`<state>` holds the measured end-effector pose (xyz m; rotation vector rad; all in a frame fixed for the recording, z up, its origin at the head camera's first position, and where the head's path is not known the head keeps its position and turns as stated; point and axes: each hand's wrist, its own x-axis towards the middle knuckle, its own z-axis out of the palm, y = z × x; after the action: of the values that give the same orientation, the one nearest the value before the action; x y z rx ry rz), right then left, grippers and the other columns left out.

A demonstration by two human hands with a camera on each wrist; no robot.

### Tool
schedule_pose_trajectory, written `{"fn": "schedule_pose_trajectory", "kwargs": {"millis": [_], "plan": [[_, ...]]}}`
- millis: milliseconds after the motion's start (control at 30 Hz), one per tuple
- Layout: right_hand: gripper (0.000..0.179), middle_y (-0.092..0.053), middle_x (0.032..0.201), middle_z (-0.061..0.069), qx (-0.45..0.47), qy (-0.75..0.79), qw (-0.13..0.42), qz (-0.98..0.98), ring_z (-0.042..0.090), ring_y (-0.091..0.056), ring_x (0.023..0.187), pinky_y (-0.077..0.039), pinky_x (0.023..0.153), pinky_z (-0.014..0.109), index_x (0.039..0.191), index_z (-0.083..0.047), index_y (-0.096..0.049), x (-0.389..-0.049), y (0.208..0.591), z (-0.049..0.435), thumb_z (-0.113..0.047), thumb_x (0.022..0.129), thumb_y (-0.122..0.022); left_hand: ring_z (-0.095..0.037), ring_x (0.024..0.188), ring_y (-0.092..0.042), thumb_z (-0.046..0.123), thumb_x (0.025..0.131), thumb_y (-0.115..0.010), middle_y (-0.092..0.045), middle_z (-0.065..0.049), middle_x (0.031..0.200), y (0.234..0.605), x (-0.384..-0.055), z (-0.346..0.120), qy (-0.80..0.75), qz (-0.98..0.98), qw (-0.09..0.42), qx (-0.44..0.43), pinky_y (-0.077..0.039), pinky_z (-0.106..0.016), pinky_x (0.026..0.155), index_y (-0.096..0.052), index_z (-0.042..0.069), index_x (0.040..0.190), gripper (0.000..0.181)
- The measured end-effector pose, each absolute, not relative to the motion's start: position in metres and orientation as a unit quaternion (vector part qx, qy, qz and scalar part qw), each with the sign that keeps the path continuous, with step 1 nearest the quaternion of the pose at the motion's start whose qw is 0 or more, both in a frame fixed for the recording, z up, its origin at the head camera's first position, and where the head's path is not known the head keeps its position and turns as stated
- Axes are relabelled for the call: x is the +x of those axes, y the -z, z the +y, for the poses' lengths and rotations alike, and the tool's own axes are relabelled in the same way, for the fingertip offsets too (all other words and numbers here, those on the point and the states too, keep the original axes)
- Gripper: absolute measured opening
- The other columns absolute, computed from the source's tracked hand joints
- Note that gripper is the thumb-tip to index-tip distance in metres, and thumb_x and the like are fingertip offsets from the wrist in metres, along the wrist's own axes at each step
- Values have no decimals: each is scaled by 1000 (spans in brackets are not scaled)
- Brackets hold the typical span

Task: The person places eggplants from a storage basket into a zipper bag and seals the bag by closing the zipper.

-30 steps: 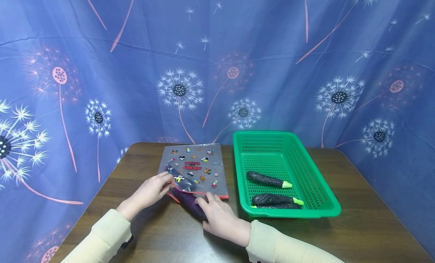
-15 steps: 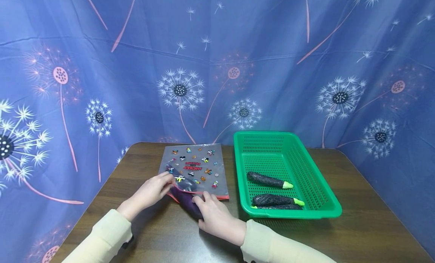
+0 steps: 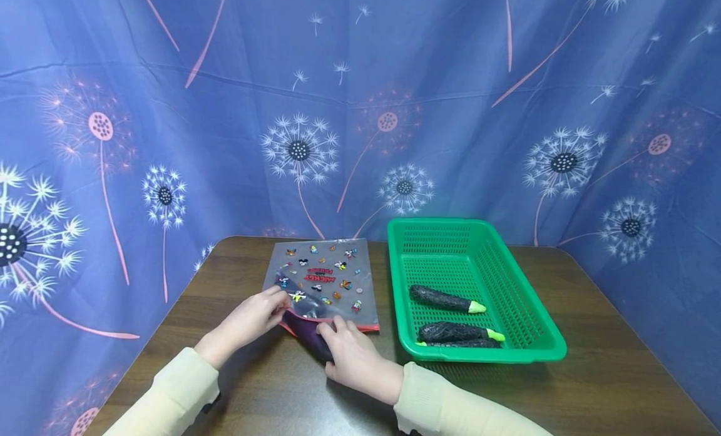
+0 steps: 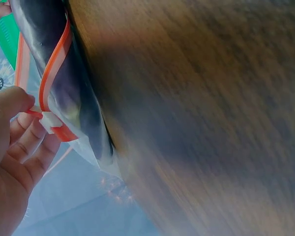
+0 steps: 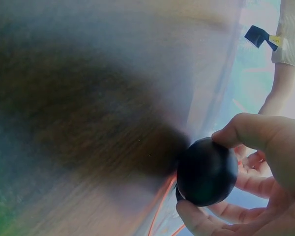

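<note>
A dark purple eggplant (image 3: 308,336) lies slantwise, its far end inside a clear zip bag (image 3: 360,279) printed with cartoon figures. My right hand (image 3: 360,364) grips the near end; in the right wrist view thumb and fingers curl round the rounded tip of the eggplant (image 5: 206,172). At the bag's mouth my left hand (image 3: 253,317) pinches the red-orange edge. Close to its fingertips in the left wrist view sits a white slider (image 4: 51,121) on the orange zip strip (image 4: 54,64). Through the plastic shows the eggplant's far part.
To the right of the bag stands a green perforated basket (image 3: 537,304). In it lie a dark wrinkled zucchini-like vegetable (image 3: 439,296) with a light green end and two similar ones (image 3: 453,331) near the front wall. A blue dandelion-print cloth (image 3: 462,111) hangs behind the wooden table (image 3: 597,336).
My right hand has moved a little left and away from me, pushing the eggplant slightly further into the bag. The left hand stays at the bag's edge.
</note>
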<state>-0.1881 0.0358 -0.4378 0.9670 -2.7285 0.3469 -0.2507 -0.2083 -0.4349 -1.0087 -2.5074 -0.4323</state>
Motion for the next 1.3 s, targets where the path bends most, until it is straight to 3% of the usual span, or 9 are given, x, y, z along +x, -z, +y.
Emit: {"fn": "schedule_pose_trajectory", "kwargs": {"millis": [500, 1000, 1300], "plan": [[56, -55, 100, 6, 319, -127, 115, -932, 21, -56, 81, -49, 64, 30, 114, -15, -55, -192, 440, 30, -22, 64, -79, -4, 69, -48, -3, 74, -71, -51, 9, 79, 436, -255, -207, 164, -900, 204, -348, -44, -23, 61, -61, 15, 84, 22], [54, -54, 98, 6, 307, -124, 116, -936, 21, -56, 79, -48, 62, 30, 113, -16, -55, -199, 442, 25, -24, 65, -79, -7, 72, -55, 4, 80, -70, -54, 12, 86, 439, -255, -203, 220, -910, 178, -302, -45, -24, 62, -62, 22, 88, 22], [54, -54, 96, 6, 305, -118, 121, -937, 21, -56, 77, -48, 61, 30, 113, -16, -55, -200, 443, 19, -25, 66, -79, -8, 73, -55, 3, 79, -70, -55, 12, 86, 441, -252, -202, 236, -908, 175, -298, -46, -24, 65, -61, 21, 88, 22]]}}
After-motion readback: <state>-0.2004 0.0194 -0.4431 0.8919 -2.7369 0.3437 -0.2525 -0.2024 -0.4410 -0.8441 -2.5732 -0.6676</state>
